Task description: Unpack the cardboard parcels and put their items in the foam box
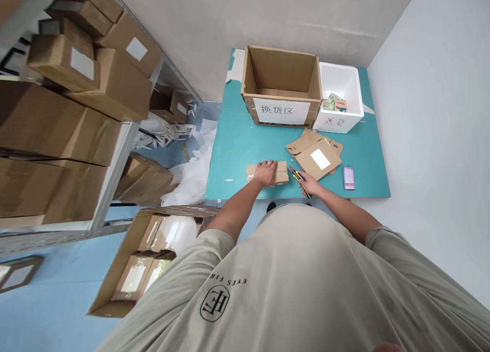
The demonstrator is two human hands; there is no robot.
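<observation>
Near the front edge of the green table, a small taped cardboard box (pixel 282 173) lies flat. My left hand (pixel 266 173) rests on top of it, fingers bent over its far side. Just right of the box, my right hand (pixel 308 183) is wrapped round a black and yellow box cutter (pixel 297 175), its tip pointing toward the box without clearly touching it. Flattened cardboard (pixel 311 163) with a white label lies beyond the cutter.
On the table (pixel 229 137) stand a large open carton (pixel 281 112) and a white foam box (pixel 339 122) holding small packets. A phone (pixel 348 178) lies at the right. Shelved cartons (pixel 76 132) and an open floor carton (pixel 115 270) are at left.
</observation>
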